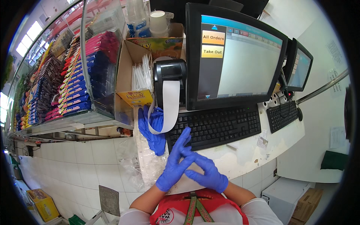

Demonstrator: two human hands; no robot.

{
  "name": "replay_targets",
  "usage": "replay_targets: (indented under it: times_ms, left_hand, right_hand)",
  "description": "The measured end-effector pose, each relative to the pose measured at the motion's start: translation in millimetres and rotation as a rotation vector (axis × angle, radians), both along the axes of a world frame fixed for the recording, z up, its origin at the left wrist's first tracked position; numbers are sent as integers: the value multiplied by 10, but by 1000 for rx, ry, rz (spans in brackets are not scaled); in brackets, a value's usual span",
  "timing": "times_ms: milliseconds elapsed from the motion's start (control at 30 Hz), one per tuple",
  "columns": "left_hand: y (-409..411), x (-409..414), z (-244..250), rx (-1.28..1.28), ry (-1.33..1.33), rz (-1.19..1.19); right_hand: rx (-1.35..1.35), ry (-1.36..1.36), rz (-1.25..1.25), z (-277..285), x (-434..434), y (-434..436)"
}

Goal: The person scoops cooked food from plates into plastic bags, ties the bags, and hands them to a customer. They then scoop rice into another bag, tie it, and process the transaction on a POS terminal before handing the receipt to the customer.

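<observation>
Both my hands wear blue disposable gloves and meet in front of my apron, over the near edge of the white counter (242,157). My left hand (175,164) has its fingers stretched out, their tips reaching the front edge of a black keyboard (216,126). The fingers of my right hand (209,171) cross and touch those of the left, with the thumb spread apart. I see nothing held in either hand. Just beyond, to the left, lie spare blue gloves (156,140), partly under a curl of receipt paper (171,107) from a black receipt printer (170,70).
A touchscreen monitor (239,62) stands behind the keyboard. Farther right are a second monitor (299,67), another keyboard (282,115) and paper rolls (274,98). At left, a glass display case (104,115) holds packaged snacks, beside a cardboard box (122,76) of wrapped straws (142,74).
</observation>
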State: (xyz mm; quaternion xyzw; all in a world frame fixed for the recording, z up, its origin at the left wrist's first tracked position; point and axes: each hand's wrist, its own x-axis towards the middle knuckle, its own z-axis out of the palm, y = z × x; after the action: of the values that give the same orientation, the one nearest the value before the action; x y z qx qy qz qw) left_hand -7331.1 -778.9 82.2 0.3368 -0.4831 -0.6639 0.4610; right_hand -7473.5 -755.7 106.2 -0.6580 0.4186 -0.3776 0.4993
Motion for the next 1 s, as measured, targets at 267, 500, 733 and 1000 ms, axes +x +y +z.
replay_targets:
  times_ms: [267, 500, 733, 1000]
  left_hand:
    - [252, 156, 145, 301, 118, -111]
    - [643, 133, 116, 99, -302, -16]
    - [1437, 364, 36, 128, -567, 133]
    - [2411, 1698, -30, 202, -734, 644]
  right_hand:
    - [185, -135, 149, -66, 21, 76]
    - [164, 174, 406, 4, -134, 18]
    - [-67, 480, 854, 103, 182, 57]
    - [-451, 321, 936, 71, 1872, 519]
